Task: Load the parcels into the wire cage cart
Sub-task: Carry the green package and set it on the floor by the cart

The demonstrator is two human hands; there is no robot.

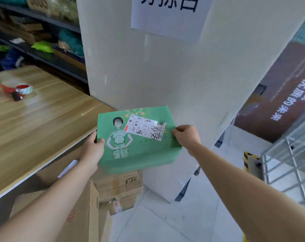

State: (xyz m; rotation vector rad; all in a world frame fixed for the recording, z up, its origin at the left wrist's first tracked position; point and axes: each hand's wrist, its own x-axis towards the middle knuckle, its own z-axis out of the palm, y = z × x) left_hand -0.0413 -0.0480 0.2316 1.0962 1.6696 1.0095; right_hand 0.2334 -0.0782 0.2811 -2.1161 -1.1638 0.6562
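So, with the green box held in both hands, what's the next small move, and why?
Probably swing the green box right toward the wire cage cart: the left hand and right hand grip its opposite edges above the brown cartons, and the cart stands to the right.

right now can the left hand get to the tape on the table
Probably not yet: the left hand grips the box, which the right hand also holds. The table between it and the tape looks bare.
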